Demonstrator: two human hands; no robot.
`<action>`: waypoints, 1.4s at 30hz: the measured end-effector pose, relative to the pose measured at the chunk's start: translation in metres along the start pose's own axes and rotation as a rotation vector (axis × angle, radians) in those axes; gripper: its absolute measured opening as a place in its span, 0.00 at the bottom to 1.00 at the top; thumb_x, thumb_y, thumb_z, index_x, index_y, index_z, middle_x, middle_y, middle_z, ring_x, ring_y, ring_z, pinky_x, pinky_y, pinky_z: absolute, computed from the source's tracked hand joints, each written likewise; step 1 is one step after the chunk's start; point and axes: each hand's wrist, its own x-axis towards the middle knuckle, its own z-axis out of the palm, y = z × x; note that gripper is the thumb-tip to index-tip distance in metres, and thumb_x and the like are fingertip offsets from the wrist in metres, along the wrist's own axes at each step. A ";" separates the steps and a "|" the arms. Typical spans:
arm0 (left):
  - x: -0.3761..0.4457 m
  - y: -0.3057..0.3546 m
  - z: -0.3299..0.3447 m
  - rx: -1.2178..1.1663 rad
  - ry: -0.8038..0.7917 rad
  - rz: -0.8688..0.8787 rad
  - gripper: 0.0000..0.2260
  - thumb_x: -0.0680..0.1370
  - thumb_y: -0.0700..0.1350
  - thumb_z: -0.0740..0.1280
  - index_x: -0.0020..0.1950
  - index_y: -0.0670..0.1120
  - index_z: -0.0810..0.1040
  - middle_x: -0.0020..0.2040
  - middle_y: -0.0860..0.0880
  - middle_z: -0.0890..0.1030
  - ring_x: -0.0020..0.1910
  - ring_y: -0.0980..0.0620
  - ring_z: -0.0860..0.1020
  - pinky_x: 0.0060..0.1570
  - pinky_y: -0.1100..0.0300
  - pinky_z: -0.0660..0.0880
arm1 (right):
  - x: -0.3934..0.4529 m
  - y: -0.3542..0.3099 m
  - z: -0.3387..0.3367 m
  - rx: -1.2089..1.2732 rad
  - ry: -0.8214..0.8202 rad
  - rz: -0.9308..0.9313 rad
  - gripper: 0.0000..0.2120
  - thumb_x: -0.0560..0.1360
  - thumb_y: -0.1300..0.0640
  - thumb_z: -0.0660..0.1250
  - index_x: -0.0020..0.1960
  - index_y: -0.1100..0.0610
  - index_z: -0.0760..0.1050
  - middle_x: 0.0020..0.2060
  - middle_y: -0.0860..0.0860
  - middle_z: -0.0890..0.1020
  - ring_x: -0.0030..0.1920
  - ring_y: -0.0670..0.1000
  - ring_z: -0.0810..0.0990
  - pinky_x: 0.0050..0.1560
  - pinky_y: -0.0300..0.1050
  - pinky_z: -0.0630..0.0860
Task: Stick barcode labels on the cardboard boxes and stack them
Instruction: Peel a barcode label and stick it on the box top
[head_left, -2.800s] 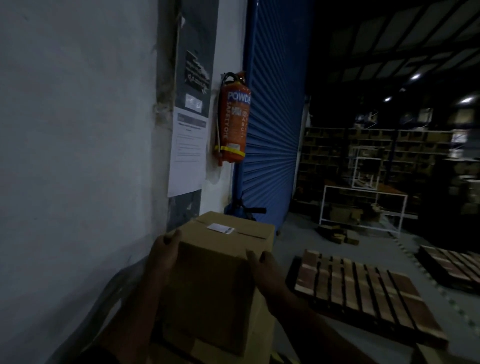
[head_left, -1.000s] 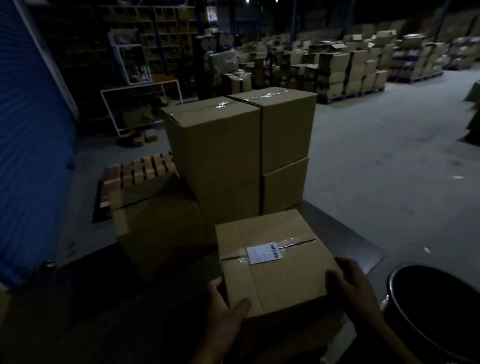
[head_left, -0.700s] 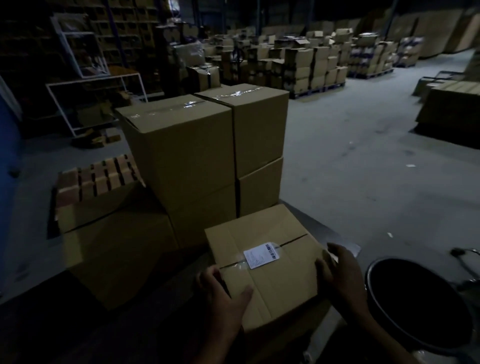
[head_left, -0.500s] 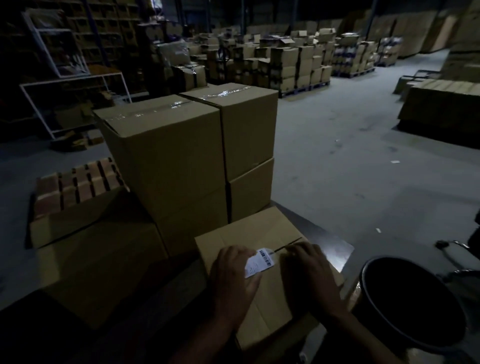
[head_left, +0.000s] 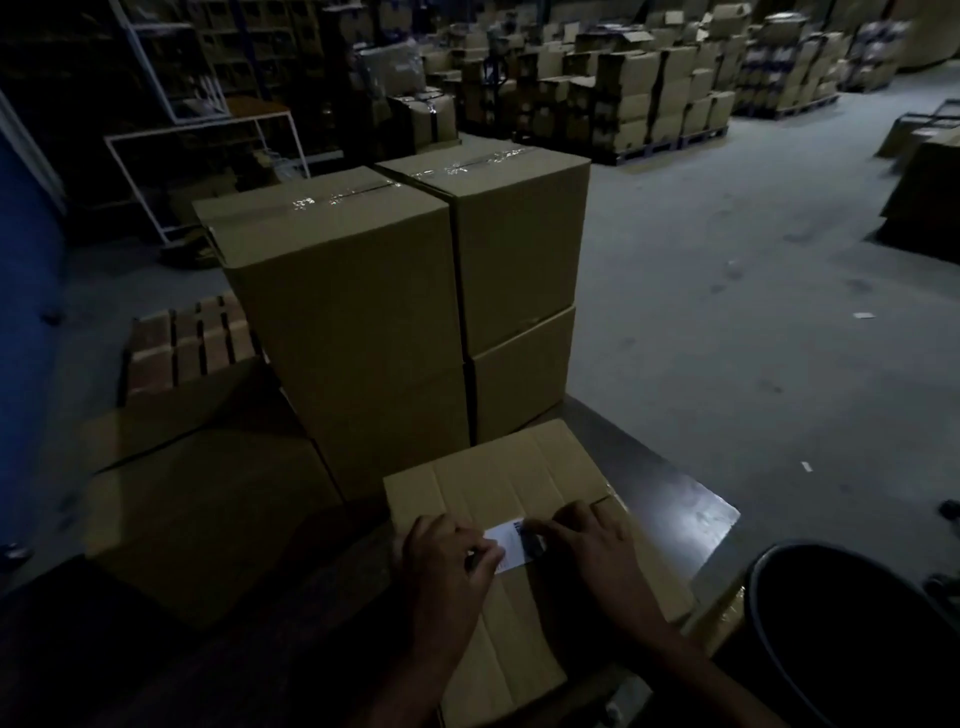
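A cardboard box (head_left: 493, 478) lies in front of me on a dark table (head_left: 675, 499). A white barcode label (head_left: 506, 543) sits on the box's taped top seam. My left hand (head_left: 447, 571) has curled fingers and pinches the label's left end with the thumb. The fingertips of my right hand (head_left: 597, 551) press on the label's right end and cover part of it. Behind this box stand two stacks of taped cardboard boxes, a left stack (head_left: 353, 291) and a right stack (head_left: 519, 234), side by side.
A low cardboard box (head_left: 208, 493) sits in shadow at the left, with a wooden pallet (head_left: 192, 338) behind it. A black round bin (head_left: 852, 623) stands at the lower right. Grey warehouse floor (head_left: 753, 312) spreads to the right, and several box pallets fill the back.
I have turned from the wall stack to the table. My hands moved from the sides of the front box onto its label, and the view came closer.
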 end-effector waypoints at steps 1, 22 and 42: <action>0.000 -0.001 0.000 -0.002 -0.005 -0.054 0.08 0.71 0.57 0.78 0.38 0.58 0.82 0.42 0.62 0.78 0.50 0.55 0.75 0.53 0.44 0.74 | 0.002 0.000 -0.002 0.000 -0.013 -0.008 0.24 0.76 0.44 0.56 0.72 0.41 0.72 0.58 0.48 0.74 0.60 0.54 0.73 0.62 0.51 0.67; -0.001 0.007 -0.011 0.060 0.021 -0.105 0.11 0.70 0.57 0.80 0.37 0.59 0.79 0.45 0.62 0.77 0.55 0.53 0.75 0.58 0.46 0.68 | 0.013 -0.014 0.003 0.281 0.139 0.051 0.06 0.77 0.47 0.71 0.52 0.44 0.84 0.44 0.43 0.80 0.47 0.45 0.77 0.53 0.51 0.77; 0.000 0.008 -0.011 0.057 0.045 -0.106 0.12 0.68 0.56 0.81 0.37 0.56 0.79 0.43 0.60 0.76 0.53 0.53 0.74 0.55 0.50 0.65 | 0.012 -0.005 0.001 0.289 0.130 0.036 0.08 0.77 0.53 0.71 0.55 0.49 0.85 0.48 0.48 0.82 0.49 0.47 0.75 0.55 0.52 0.75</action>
